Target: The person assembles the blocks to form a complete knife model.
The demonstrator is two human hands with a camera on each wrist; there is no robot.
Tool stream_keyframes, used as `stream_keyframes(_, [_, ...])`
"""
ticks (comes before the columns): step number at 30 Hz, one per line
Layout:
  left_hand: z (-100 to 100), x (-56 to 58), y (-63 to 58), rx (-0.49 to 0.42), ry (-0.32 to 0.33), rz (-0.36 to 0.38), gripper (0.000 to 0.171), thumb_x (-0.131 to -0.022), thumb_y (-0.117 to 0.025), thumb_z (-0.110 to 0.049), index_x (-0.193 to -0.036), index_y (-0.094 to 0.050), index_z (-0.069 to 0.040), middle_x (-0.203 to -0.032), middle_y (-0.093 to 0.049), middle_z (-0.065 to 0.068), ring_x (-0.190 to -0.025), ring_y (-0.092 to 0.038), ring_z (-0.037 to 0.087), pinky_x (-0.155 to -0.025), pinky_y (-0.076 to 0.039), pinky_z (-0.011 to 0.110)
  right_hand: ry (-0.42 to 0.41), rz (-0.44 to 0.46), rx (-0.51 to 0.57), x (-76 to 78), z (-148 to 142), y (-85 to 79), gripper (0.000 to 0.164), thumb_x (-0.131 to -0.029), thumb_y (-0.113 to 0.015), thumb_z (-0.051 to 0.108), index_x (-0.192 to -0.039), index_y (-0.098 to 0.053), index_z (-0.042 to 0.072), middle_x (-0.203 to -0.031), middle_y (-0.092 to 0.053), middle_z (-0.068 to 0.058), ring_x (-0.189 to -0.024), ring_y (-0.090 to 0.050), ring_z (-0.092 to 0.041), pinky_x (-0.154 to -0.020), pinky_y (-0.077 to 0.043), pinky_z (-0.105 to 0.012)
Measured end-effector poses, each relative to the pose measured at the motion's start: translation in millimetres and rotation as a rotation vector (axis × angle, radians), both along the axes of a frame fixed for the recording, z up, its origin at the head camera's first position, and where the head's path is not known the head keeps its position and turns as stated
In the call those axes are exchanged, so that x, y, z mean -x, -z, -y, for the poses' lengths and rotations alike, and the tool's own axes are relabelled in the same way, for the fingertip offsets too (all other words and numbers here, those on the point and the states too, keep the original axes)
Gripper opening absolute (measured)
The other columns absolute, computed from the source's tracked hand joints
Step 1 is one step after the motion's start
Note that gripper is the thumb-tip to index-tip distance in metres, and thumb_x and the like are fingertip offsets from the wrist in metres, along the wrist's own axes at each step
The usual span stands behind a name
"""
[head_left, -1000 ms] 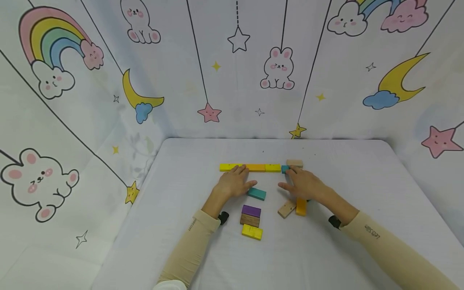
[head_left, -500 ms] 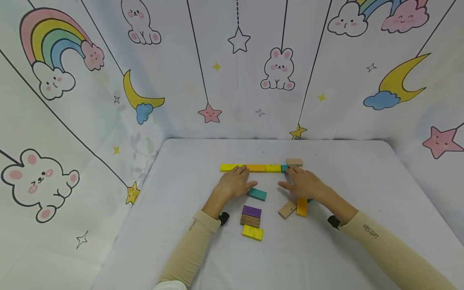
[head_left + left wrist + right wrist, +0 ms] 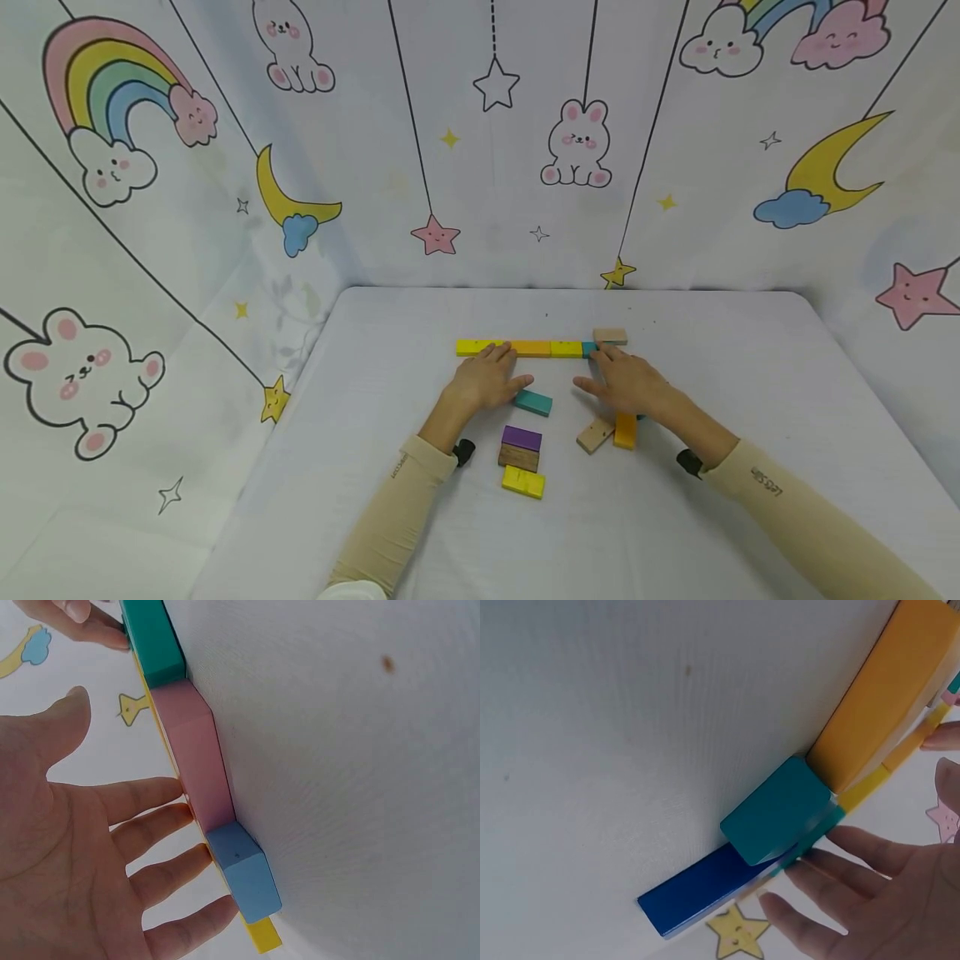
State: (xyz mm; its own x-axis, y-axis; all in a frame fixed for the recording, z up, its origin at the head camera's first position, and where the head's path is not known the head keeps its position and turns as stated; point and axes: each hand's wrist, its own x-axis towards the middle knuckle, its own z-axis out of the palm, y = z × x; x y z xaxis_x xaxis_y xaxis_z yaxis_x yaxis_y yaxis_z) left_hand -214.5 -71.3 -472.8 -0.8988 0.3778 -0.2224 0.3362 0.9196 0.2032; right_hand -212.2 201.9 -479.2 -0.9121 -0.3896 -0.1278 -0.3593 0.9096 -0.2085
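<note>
In the head view, a straight row joins a yellow block point(image 3: 468, 347), an orange block point(image 3: 531, 349), another yellow block point(image 3: 566, 349) and a teal block point(image 3: 588, 350). The fingertips of my left hand point(image 3: 480, 379) touch the row's near side, fingers extended and thumb apart. My right hand point(image 3: 630, 383) reaches straight fingers to the teal end, partly covering it. In the left wrist view, green point(image 3: 154, 645), pink point(image 3: 199, 757) and blue point(image 3: 244, 874) blocks stand before the left fingers. Orange point(image 3: 885, 697), teal point(image 3: 776, 814) and dark blue point(image 3: 697, 892) blocks lie near the right fingers.
A loose teal block point(image 3: 533, 403) lies between the hands. Nearer are a purple block point(image 3: 521, 438), a brown wooden block point(image 3: 518, 457) and a yellow block point(image 3: 523, 482). A pale wooden block point(image 3: 596, 435) touches an orange one point(image 3: 626, 431); another pale block point(image 3: 610, 336) sits behind the row.
The small gap between the teal block and the yellow block beside it has closed. Both hands stay nearly where they were.
</note>
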Motion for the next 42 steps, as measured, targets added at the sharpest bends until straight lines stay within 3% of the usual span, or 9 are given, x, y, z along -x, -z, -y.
stream_keyframes(11, [0.4, 0.1, 0.0, -0.004, 0.000, -0.006, 0.075, -0.107, -0.042, -0.061, -0.163, -0.037, -0.012, -0.172, -0.027, 0.004, -0.158, -0.025, 0.029, -0.125, -0.029, 0.052, 0.007, 0.005, 0.019, -1.6, -0.2, -0.2, 0.079, -0.106, -0.053, 0.055, -0.153, -0.044, -0.008, -0.160, -0.037, -0.032, -0.144, -0.042, -0.050, -0.114, -0.039, -0.065])
stream_keyframes(19, [1.0, 0.1, -0.4, 0.003, 0.013, -0.005, 0.075, -0.107, -0.041, -0.062, -0.163, -0.038, -0.012, -0.172, -0.027, 0.005, -0.158, -0.026, 0.029, -0.125, -0.029, 0.051, 0.068, 0.035, 0.090, 1.2, -4.4, -0.2, 0.083, -0.106, -0.052, 0.055, -0.160, -0.033, -0.005, -0.166, -0.025, -0.032, -0.145, -0.039, -0.052, -0.113, -0.039, -0.066])
stream_keyframes(25, [1.5, -0.5, 0.1, 0.004, 0.014, -0.008, 0.074, -0.107, -0.041, -0.062, -0.163, -0.037, -0.012, -0.172, -0.027, 0.005, -0.158, -0.026, 0.029, -0.125, -0.029, 0.051, 0.094, 0.020, 0.099, 6.1, -10.7, -0.8, 0.079, -0.107, -0.054, 0.051, -0.162, -0.031, -0.001, -0.166, -0.026, -0.031, -0.145, -0.039, -0.052, -0.112, -0.040, -0.067])
stream_keyframes(32, [2.7, -1.1, 0.7, 0.013, 0.009, -0.009, 0.076, -0.107, -0.039, -0.063, -0.163, -0.036, -0.012, -0.172, -0.026, 0.004, -0.158, -0.026, 0.028, -0.125, -0.030, 0.050, 0.084, 0.009, 0.119, 13.6, -15.8, -1.0, 0.078, -0.107, -0.054, 0.049, -0.159, -0.034, -0.005, -0.164, -0.028, -0.033, -0.146, -0.036, -0.053, -0.115, -0.035, -0.067])
stream_keyframes(42, [2.2, -2.5, -2.1, 0.007, 0.015, -0.010, 0.075, -0.107, -0.040, -0.062, -0.163, -0.036, -0.012, -0.172, -0.027, 0.006, -0.158, -0.026, 0.030, -0.125, -0.028, 0.054, 0.068, 0.058, 0.094, 21.5, -22.5, 1.5, 0.079, -0.109, -0.046, 0.052, -0.161, -0.030, -0.004, -0.166, -0.025, -0.031, -0.147, -0.034, -0.052, -0.117, -0.033, -0.067])
